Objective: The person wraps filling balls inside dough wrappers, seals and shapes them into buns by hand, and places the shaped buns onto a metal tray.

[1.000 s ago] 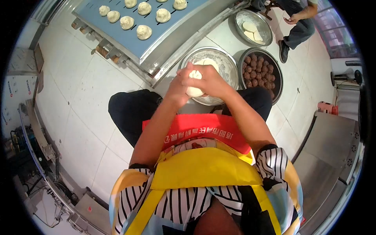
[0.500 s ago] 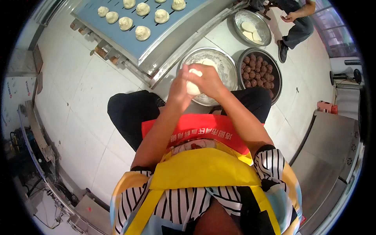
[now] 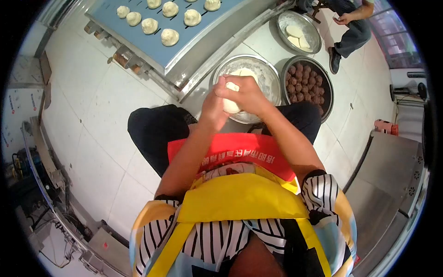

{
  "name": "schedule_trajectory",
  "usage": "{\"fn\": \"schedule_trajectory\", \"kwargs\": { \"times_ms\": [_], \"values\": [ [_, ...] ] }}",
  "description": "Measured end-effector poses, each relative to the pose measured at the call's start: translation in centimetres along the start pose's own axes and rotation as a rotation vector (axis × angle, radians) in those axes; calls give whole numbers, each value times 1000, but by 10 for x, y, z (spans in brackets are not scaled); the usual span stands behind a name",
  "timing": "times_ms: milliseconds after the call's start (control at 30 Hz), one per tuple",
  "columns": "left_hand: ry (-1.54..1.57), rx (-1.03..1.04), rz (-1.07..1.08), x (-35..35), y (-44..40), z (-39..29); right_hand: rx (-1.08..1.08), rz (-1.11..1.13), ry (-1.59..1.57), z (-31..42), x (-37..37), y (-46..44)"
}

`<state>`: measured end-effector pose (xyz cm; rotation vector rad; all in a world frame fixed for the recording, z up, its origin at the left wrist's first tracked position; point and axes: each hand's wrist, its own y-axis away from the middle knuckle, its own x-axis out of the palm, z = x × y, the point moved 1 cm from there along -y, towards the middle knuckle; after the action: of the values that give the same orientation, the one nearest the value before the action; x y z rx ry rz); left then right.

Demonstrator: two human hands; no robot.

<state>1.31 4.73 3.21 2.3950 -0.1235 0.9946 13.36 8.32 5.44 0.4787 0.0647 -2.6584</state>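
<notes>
Between my two hands is a white dough bun [image 3: 232,106], its pale surface showing below and between the fingers. My left hand [image 3: 213,105] cups its left side, fingers pointing up. Wrapped over the top and right is my right hand [image 3: 246,94], with its thumb across the dough. Whether filling is inside the bun is hidden. Both hands are above the near part of a floured metal basin [image 3: 270,85], where flat pieces of dough [image 3: 248,73] lie partly behind my fingers.
A pan [image 3: 330,92] of dark filling balls [image 3: 304,83] stands right of the basin. Behind it is another basin [image 3: 318,39] with dough rounds [image 3: 294,31]. Several shaped buns [image 3: 170,37] sit on a blue conveyor belt [image 3: 138,34]. A seated person's hand [image 3: 342,19] shows at upper right.
The hands stay closed round the dough bun, with fingers slightly shifted and the right thumb lying flatter over it. The whole view has moved by a few pixels.
</notes>
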Motion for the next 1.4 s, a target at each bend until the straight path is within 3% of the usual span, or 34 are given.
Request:
{"fn": "schedule_trajectory", "kwargs": {
  "times_ms": [33, 133, 167, 267, 300, 400, 433, 533, 567, 667, 700, 767, 800, 833, 933, 967, 1033, 1100, 1267, 1333, 1400],
  "values": [
    [21, 20, -87, 4, 0, 3, -74, -96, 133, 9, 1, 1],
    [5, 106, -33, -9, -7, 6, -209, -60, -12, -2, 5, -5],
    [-70, -19, -33, -1, 1, -10, -118, 44, -81, 12, -2, -1],
    [-100, -131, -32, 3, 4, -20, 186, 261, -201, 18, -11, 0],
    [-75, -45, -109, 14, 8, -16, 41, 90, 48, 13, -9, -3],
    [26, 51, -79, -7, -8, 1, -253, -62, 271, 9, 0, -2],
    [-32, 46, -78, -3, -1, -7, -230, 5, -46, 6, 2, -5],
    [-213, -106, 112, -8, 4, -26, 108, 259, -208, 20, -8, 0],
    [-129, -53, -32, 5, 7, -22, 258, 191, -164, 33, -9, -1],
    [103, 261, -89, 5, -3, 2, -215, -168, 236, 16, 8, -9],
    [92, 284, -69, 0, -3, 5, -56, -12, -13, 16, 5, -7],
    [-450, 215, 51, -11, 1, -15, 24, 203, -129, 28, -8, -6],
    [-307, 37, 8, -6, 4, -19, 65, 311, -187, 29, -10, -5],
    [-156, -131, -59, 5, 11, -27, 108, 271, -225, 23, -7, -5],
    [35, 136, -151, 4, 1, -6, -46, -78, 184, 21, 3, -7],
    [73, 156, -133, 1, -3, -4, -14, -65, 132, 22, 5, -8],
    [-543, 237, -16, -34, -16, -2, 93, 137, -166, 34, -3, -4],
    [-247, -165, -34, 0, 9, -36, 144, 202, -305, 36, -6, -2],
    [-32, 220, -82, -2, -1, -8, -25, -102, -78, 24, 8, -7],
    [-58, 249, -110, -6, 1, -3, 11, 60, -216, 24, 5, -7],
    [-133, 79, -5, -13, 6, -18, 148, 269, -354, 37, -6, -4]
  ]
}}
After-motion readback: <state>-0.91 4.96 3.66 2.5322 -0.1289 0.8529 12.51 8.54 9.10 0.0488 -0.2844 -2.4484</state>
